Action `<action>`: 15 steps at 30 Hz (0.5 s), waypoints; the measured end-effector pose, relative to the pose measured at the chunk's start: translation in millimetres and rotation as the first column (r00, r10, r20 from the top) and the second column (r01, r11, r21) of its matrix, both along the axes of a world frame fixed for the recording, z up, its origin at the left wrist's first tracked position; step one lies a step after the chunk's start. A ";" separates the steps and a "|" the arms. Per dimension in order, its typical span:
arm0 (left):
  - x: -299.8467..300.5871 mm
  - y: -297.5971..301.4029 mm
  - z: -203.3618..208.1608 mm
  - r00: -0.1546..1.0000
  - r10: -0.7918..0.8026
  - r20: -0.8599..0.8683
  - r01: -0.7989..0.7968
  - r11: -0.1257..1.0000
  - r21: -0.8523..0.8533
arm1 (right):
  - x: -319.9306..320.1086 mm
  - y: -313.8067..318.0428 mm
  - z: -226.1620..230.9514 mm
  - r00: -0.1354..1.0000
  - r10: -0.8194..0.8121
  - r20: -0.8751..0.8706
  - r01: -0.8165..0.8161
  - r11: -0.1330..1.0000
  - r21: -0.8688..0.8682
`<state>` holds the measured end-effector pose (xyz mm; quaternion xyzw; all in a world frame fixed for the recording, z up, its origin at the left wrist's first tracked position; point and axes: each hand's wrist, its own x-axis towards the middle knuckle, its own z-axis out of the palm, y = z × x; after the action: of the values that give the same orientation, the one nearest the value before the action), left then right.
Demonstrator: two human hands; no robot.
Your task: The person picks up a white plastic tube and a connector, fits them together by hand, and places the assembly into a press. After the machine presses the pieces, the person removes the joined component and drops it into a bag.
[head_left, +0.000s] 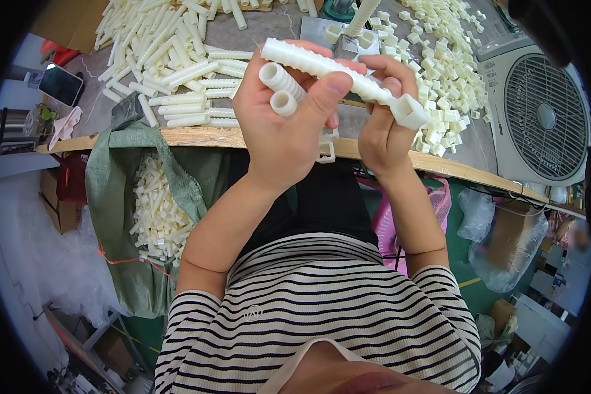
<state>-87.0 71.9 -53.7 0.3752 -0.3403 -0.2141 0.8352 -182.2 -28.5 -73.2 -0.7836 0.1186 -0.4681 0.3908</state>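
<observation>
Where tubes (177,65) lie, a cluttered workbench (256,138).

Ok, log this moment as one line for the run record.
left hand: grips threaded white plastic rod plus two spare rods | right hand: at square nut on rod end | workbench: piles of rods, nuts

The ribbed rod (335,71) looks like matt cream plastic, as do the square nuts (448,72) at two o'clock; the bench (453,167) edge is bare rough wood, and the sack (121,197) at eight o'clock coarse green woven cloth
</observation>
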 end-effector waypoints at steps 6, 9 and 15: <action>12.5 -1.1 2.4 0.925 0.027 0.380 -0.022 1.000 -0.017 | -14.4 24.5 3.6 0.937 0.335 0.096 -0.304 0.652 0.695; 27.4 1.6 5.1 0.893 -0.097 0.440 0.045 0.991 0.127 | -22.2 21.7 5.6 0.866 0.450 0.217 -0.396 0.353 0.848; 21.9 -7.0 7.5 0.910 -0.212 0.357 0.060 0.918 0.391 | -41.0 -10.1 20.1 0.920 0.039 -0.389 -0.122 0.974 -0.189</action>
<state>-65.1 64.9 -46.2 0.5365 -0.4794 -0.2538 0.6465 -223.2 -38.6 -53.1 -0.9008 0.1102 -0.2995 0.2946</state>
